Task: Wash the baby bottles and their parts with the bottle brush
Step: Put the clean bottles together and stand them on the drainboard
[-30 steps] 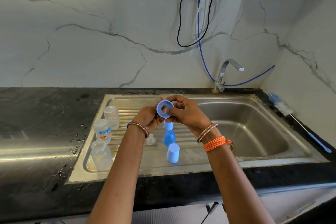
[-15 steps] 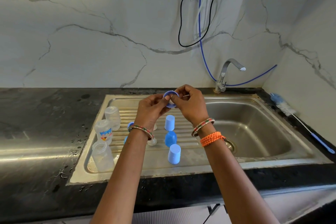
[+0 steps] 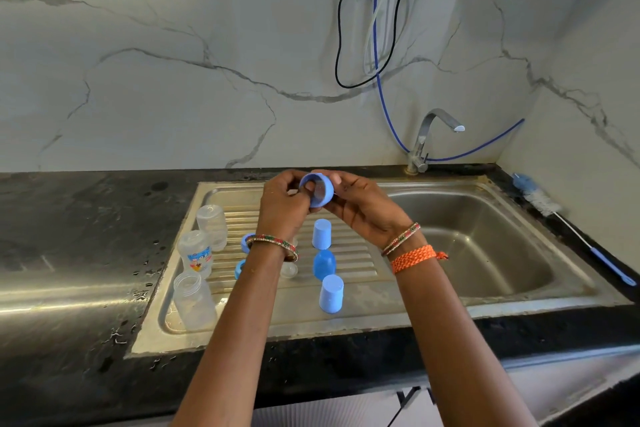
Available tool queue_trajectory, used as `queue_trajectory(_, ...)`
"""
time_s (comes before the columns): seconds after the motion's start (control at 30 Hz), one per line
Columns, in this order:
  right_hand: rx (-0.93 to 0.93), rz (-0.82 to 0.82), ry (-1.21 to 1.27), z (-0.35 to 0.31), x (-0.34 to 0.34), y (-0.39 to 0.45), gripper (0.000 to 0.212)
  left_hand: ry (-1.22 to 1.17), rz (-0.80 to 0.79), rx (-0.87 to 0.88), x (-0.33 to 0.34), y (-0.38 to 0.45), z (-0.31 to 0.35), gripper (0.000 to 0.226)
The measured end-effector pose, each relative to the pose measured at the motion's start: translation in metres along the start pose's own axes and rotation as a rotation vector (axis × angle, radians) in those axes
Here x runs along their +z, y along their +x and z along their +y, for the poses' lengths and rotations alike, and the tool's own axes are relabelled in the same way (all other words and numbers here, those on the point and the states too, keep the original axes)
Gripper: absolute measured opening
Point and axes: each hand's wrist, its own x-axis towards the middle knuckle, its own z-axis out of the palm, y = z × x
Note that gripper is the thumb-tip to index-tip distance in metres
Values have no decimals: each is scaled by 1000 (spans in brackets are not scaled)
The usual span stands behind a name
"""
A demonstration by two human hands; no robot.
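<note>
At the lower left of the frame we see 3 clear bottles (image 3: 194,300) standing dry-looking on the drainboard. In the middle, our left hand (image 3: 282,206) and right hand (image 3: 363,206) both pinch a blue collar ring (image 3: 317,189). The bottle brush (image 3: 568,227) lies untouched on the tabletop (image 3: 69,218) at far right, so we judge washing barely begun.

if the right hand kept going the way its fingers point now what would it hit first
The right hand points left, so it would likely press the blue ring it holds into the left hand. Depth is uncertain.
</note>
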Motion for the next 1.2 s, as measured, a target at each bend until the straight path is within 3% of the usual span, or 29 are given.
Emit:
queue_trajectory(0.1, -18, 8, 132, 11, -4, 2, 28, -18, -31, -14, 0, -2, 4, 8)
queue_trajectory(0.27, 12, 185, 188, 14, -1, 10, 28, -170, -135, -30, 6, -3, 7, 9)
queue_trajectory(0.47, 137, 262, 189, 25, 3, 17, 27, -5, 14, 38, 10, -2, -7, 32)
queue_trajectory(0.63, 166, 213, 186, 17, 2, 19, 28, -70, -75, -46, 3, 4, -5, 6)
queue_trajectory(0.7, 151, 222, 161, 14, 3, 20, 26, -121, -87, -94, 2, 7, -5, 18)
queue_trajectory(0.9, 72, 131, 131, 17, 10, 17, 22, -319, -29, -171, -4, 9, -9, 12)
queue_trajectory(1.1, 78, 24, 312, 37, -2, 8, 28, -174, -32, -233, -3, 13, -28, 6)
queue_trajectory(1.2, 96, 33, 347, 52, -1, 12, 57, -2, 8, -218, -4, 15, -38, 14)
